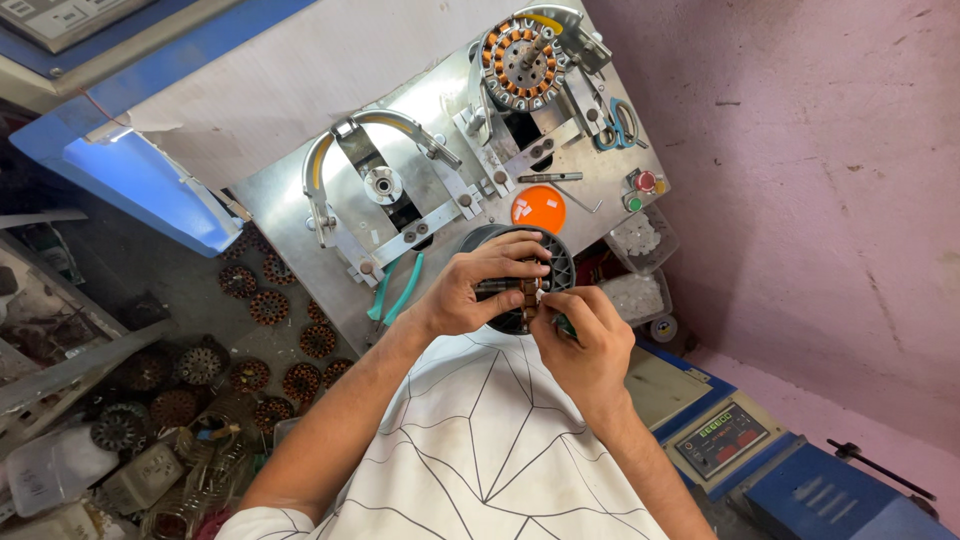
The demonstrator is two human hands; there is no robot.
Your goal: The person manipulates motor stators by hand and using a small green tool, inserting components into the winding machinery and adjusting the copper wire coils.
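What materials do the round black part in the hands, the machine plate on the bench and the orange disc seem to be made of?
The round black part, held by the left hand and touched by the right hand, looks like matte moulded plastic, by its ribbed rim. The machine plate looks like bare brushed metal, grey with dull reflections. The orange disc seems glossy plastic, though it is too small to be sure.

Counts on and around the metal worktop [300, 190]

Two hands: the left hand [470, 290] and the right hand [585, 340], both on one dark round stator [545, 262]. One wound stator [522, 62] sits on the machine. One orange disc [538, 209], one pair of scissors [618, 125], one pair of teal-handled pliers [398, 290], one red button [646, 181] and one green button [634, 203]. Two clear tubs [640, 240] of white bits. Roughly a dozen loose rotor cores [268, 306] lie at the left; the exact number is unclear.
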